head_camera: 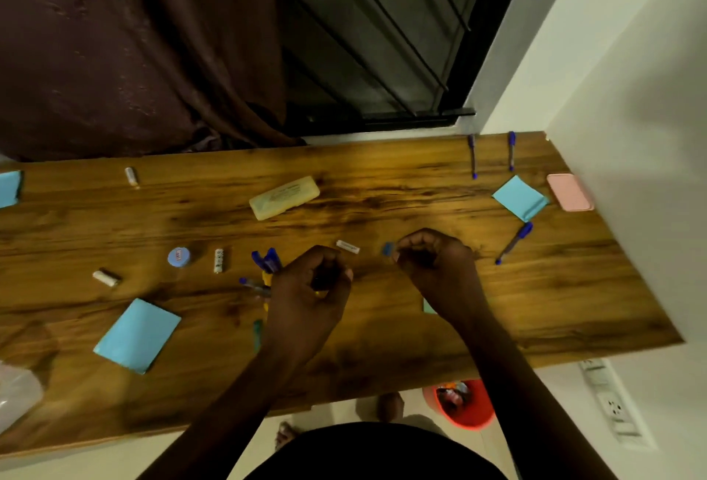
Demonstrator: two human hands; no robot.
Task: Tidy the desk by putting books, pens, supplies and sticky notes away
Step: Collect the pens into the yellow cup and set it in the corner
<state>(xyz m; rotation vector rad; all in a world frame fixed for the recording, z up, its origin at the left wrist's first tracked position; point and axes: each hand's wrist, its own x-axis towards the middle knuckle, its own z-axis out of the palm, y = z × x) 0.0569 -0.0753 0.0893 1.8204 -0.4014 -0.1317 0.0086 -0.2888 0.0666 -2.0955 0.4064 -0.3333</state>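
L hand [310, 280] grips bunch of blue pens [267, 259] over counter [382, 192]; R hand [432, 257] curled by small blue item [387, 249], grip unclear.

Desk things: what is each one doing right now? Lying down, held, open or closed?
left hand, grips a bunch of blue pens
right hand, fingers curled by a small blue piece; grip unclear
pencil box, closed, lying flat
round tub, lid on
pink case, lying flat
loose pen, lying flat, untouched
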